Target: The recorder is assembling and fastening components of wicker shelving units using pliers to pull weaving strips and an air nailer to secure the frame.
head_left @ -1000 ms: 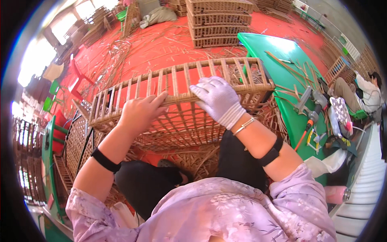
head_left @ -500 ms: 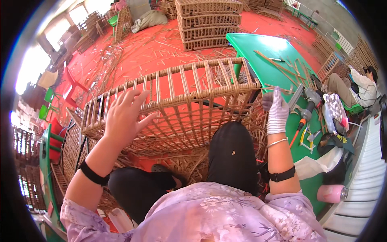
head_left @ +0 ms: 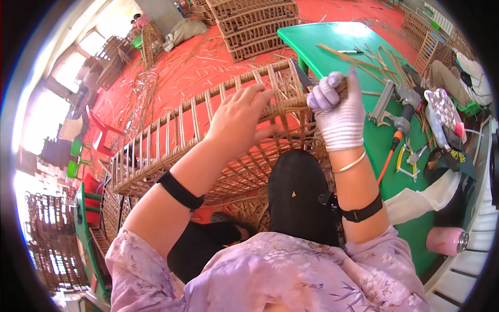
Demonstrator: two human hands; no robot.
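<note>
A long brown wicker basket frame [head_left: 292,101] lies tilted across my lap, with upright slats along its upper side and an open lattice below. My bare left hand [head_left: 239,117] hovers at or lightly touches the slatted side near the right end, fingers spread; contact is hard to tell. Just off the basket's right corner is my right hand [head_left: 339,117], in a white and lilac striped glove. Its fingers are curled in, with a bit of brown showing between them that I cannot make out.
At right, a green table [head_left: 332,39] bears loose cane strips, a pneumatic nail gun [head_left: 403,122], yellow-handled pliers [head_left: 403,158] and a pink bottle [head_left: 446,241]. Stacked wicker baskets [head_left: 254,26] stand ahead. Scraps litter the red floor. A person [head_left: 457,78] sits at far right.
My left hand has moved right along the basket's slatted side. The right hand has risen slightly to the left, and its fingers have curled shut. The view has shifted a little.
</note>
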